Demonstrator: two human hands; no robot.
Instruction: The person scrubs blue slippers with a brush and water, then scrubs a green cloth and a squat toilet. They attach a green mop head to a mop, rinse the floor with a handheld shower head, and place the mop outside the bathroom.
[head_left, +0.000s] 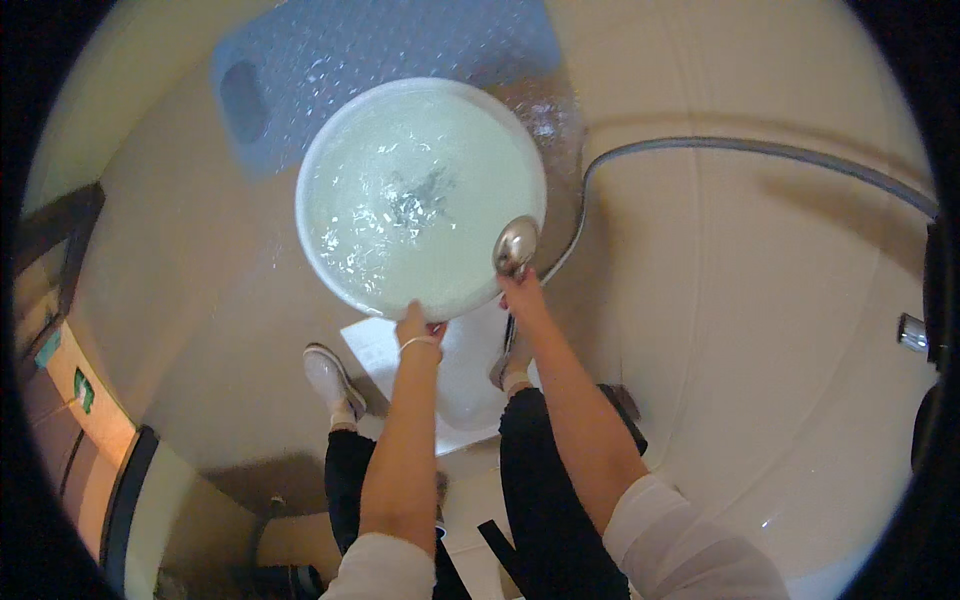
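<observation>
Before me is a large round white basin (306, 225) with rippling water (442, 142) in it, brightest and most broken near the middle. My left hand (417, 330) grips the basin's near rim, thumb on top and fingers below, with a white band at the wrist. In my right hand (523, 294) is a metal shower head (516, 244), over the basin's near right edge. A grey shower hose (697, 142) runs from beside this hand in a wide curve to the right. Whether the right fingers also touch the rim is hard to tell.
A wet blue-grey textured mat (390, 45) lies beyond the basin. Under the near rim, between my feet, is a white floor fixture (469, 375), partly covered. A chrome fitting (912, 332) juts out at right. Dark-framed openings (127, 495) line the left side.
</observation>
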